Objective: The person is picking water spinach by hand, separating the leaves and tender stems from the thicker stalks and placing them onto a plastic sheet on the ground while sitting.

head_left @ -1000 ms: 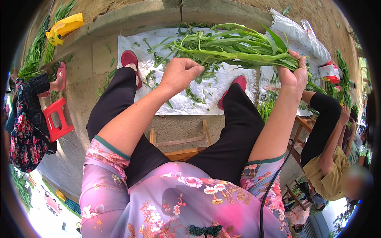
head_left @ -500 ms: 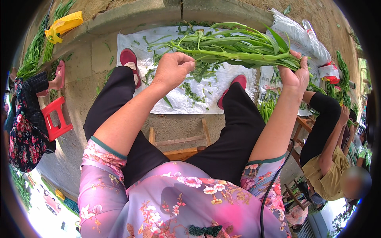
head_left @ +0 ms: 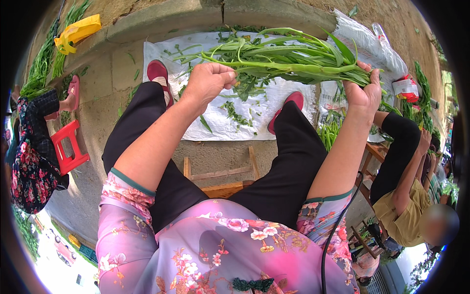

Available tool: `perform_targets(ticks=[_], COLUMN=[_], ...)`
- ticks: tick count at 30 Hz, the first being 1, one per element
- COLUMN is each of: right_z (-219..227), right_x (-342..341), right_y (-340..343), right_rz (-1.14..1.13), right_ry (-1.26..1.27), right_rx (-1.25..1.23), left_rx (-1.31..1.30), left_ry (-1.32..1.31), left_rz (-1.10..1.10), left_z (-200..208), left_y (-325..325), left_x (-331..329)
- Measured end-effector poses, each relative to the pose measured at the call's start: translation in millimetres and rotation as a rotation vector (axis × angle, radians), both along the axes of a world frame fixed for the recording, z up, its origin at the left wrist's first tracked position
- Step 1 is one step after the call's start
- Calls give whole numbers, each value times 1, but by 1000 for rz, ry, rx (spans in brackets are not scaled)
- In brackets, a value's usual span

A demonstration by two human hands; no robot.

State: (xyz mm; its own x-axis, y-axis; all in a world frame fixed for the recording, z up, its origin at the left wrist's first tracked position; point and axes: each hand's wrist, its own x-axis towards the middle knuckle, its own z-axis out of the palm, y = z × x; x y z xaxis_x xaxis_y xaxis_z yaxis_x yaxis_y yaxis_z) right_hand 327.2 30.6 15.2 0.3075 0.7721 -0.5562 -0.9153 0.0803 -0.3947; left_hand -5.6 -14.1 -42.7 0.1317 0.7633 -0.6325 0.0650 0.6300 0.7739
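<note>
A long bunch of leafy green stems that looks like water spinach (head_left: 298, 61) stretches across in front of me, leaf tips toward the left. My right hand (head_left: 363, 92) is closed around its stem end at the right. At the leafy end, my left hand (head_left: 208, 83) is closed in a pinch, thumb against the bent fingers. One pale stem runs up to that hand; whatever lies between the fingertips is hidden. Beneath the bunch, a white sheet (head_left: 225, 122) on the ground carries scattered leaf scraps (head_left: 237, 113).
My red shoes rest at the sheet's edges. More cut stems (head_left: 330, 131) lie by my right knee. A wooden stool frame (head_left: 220, 175) stands between my legs. People sit on both sides, with a red stool (head_left: 68, 147) at left. A curb (head_left: 171, 22) runs behind the sheet.
My left hand has shifted slightly left, and some leaf tips now spread further left. My right hand and the bunch's stem end are nearly still.
</note>
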Motion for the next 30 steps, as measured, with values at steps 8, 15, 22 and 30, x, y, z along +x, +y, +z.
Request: perform_targets(ticks=[8, 15, 22, 30], right_z=[-3, -3, 1, -2], right_x=[5, 11, -1, -3], right_y=[1, 1, -1, 3], right_rz=[29, -7, 6, 18], right_ry=[5, 31, 9, 81], right_rx=[20, 30, 13, 27], left_rx=[-68, -88, -1, 53], left_ry=[-57, -35, -67, 16], left_rz=[38, 106, 37, -69], left_z=[-1, -6, -1, -2], left_y=[0, 0, -4, -10], left_x=[-4, -10, 2, 30])
